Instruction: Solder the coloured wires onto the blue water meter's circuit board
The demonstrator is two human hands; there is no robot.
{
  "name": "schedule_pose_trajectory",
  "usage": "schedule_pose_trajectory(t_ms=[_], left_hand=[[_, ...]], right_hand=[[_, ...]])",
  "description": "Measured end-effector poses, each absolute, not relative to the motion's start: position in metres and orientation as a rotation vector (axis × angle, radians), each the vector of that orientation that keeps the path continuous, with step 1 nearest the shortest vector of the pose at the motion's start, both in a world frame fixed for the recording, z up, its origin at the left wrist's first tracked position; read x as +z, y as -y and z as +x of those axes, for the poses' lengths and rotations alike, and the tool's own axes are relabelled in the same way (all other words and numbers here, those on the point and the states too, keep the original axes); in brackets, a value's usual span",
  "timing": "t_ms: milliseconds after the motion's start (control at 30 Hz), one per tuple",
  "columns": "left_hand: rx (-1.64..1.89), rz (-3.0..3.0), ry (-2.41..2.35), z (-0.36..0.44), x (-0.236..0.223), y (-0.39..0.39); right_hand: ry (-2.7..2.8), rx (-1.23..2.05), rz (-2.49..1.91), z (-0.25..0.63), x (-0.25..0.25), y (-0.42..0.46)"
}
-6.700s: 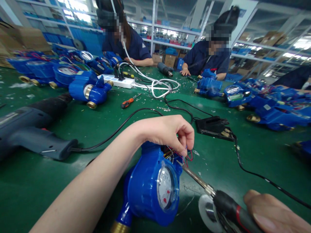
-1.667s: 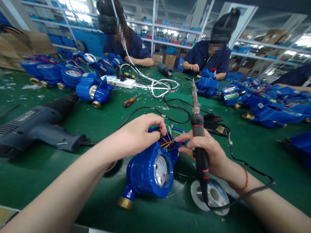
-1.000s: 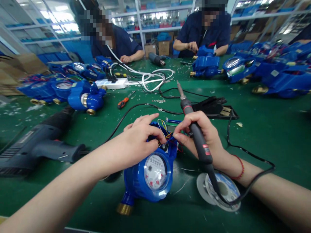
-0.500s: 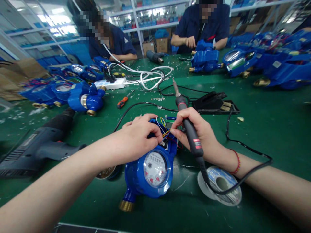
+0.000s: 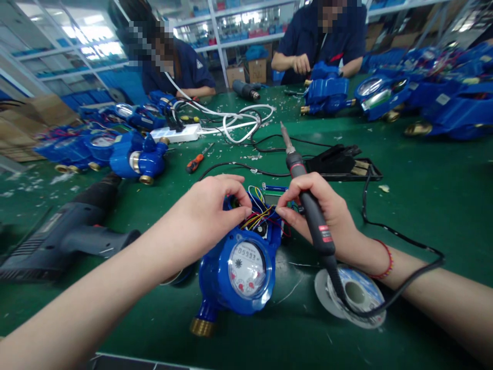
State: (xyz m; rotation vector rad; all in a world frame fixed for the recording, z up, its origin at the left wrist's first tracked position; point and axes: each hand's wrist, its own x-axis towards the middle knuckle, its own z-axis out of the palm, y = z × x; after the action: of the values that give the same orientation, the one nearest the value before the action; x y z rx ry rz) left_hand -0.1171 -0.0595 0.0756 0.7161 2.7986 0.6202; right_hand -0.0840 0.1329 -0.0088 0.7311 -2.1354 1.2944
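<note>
A blue water meter (image 5: 227, 277) with a round dial (image 5: 246, 267) lies in front of me, its brass-threaded end towards me. Thin coloured wires (image 5: 259, 220) come out of its open upper compartment. My left hand (image 5: 210, 213) is over the compartment's left side, thumb and forefinger pinched at the wires; what lies between the tips is too small to make out. My right hand (image 5: 327, 208) grips a soldering iron (image 5: 316, 221), its tip pointing up and away from the meter. That hand's thumb and forefinger also pinch close together at the wires' right side.
A solder spool (image 5: 370, 293) sits below my right wrist. At left lies a power drill (image 5: 65, 231); beyond are a screwdriver (image 5: 197, 160), a power strip (image 5: 177, 132) and a black iron stand (image 5: 339, 162). More blue meters (image 5: 134, 156) line both sides. Two people sit opposite.
My left hand has drawn back slightly up and left, uncovering more of the wires. My right hand has shifted a little right with the soldering iron.
</note>
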Motion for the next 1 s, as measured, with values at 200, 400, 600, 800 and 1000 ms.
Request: schedule_pose_trajectory(t_ms=[200,400,600,800,1000], left_hand=[[0.508,0.723,-2.723,-0.114,0.070,0.048],[0.458,0.713,-2.684,-0.115,0.069,0.045],[0.527,0.703,-2.661,-0.116,0.070,0.052],[0.561,0.660,-2.710,-0.112,0.068,0.050],[0.479,0.678,-2.678,-0.112,0.068,0.048]], right_hand=[[2.124,1.320,0.717,-0.083,-0.008,-0.133],[2.103,1.338,0.690,-0.082,-0.004,-0.129],[2.107,1.275,0.792,-0.084,-0.006,-0.131],[2.125,1.199,1.002,-0.085,-0.012,-0.136],[2.135,1.153,0.971,-0.084,-0.012,-0.136]])
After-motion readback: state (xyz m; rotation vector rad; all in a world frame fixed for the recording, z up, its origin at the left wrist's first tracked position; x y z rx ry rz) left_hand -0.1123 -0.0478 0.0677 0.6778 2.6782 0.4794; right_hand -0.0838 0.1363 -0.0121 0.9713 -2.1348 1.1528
